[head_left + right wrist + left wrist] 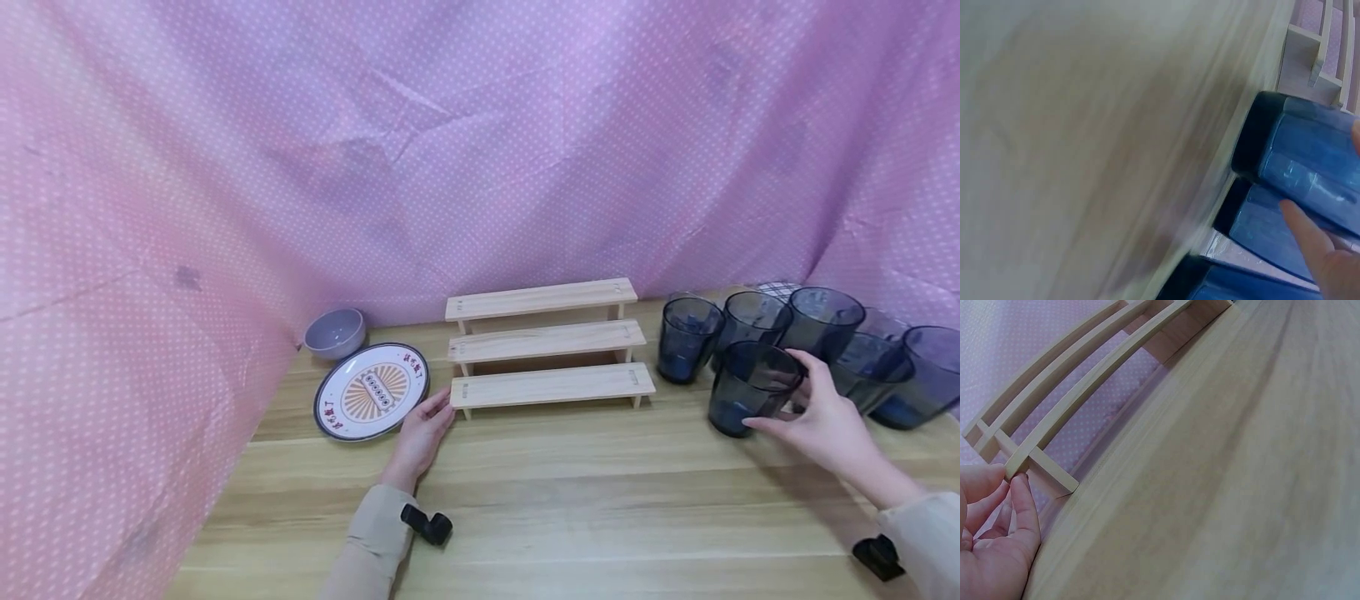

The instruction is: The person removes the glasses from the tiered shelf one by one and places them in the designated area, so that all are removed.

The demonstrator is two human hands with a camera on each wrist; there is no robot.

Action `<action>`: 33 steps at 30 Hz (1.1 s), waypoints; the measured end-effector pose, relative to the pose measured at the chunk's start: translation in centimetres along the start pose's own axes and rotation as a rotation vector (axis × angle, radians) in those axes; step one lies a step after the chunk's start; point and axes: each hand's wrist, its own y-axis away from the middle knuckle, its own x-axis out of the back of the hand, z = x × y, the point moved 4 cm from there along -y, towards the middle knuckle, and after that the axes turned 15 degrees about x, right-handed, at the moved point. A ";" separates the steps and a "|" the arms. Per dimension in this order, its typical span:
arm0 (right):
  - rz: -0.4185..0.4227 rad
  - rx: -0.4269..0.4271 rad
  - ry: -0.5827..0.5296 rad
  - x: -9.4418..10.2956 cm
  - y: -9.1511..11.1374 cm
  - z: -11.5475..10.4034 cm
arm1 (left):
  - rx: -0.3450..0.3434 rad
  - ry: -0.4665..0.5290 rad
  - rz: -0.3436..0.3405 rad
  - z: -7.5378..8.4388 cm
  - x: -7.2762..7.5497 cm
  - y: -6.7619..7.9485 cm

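A three-tier wooden rack stands on the table in the middle of the head view. My left hand pinches the left end of its lowest shelf. In the left wrist view the thumb lies over the shelf end, with fingers below it. At the right, my right hand grips a dark tinted glass between thumb and fingers, from its right side. The glass is upright, in front of several similar glasses. In the right wrist view one finger touches the blue-looking glass.
A white plate with a dark rim and orange print lies left of the rack, beside my left hand. Behind it sits a small grey-purple bowl. A pink dotted cloth hangs along the back of the wooden table.
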 end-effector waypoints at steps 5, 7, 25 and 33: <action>-0.003 -0.051 0.058 -0.2 0.0 -0.2 | 0.010 -0.005 -0.012 0.1 -0.1 0.2; 0.009 -0.067 0.089 -0.1 -0.1 -0.4 | 0.008 -0.006 -0.015 0.1 -0.1 0.3; -0.017 -0.128 0.207 0.4 -0.3 -0.8 | -0.004 -0.005 -0.011 -0.1 0.1 0.3; -0.037 -0.113 0.242 0.9 -0.5 -0.9 | -0.009 -0.008 -0.016 0.0 -0.1 0.3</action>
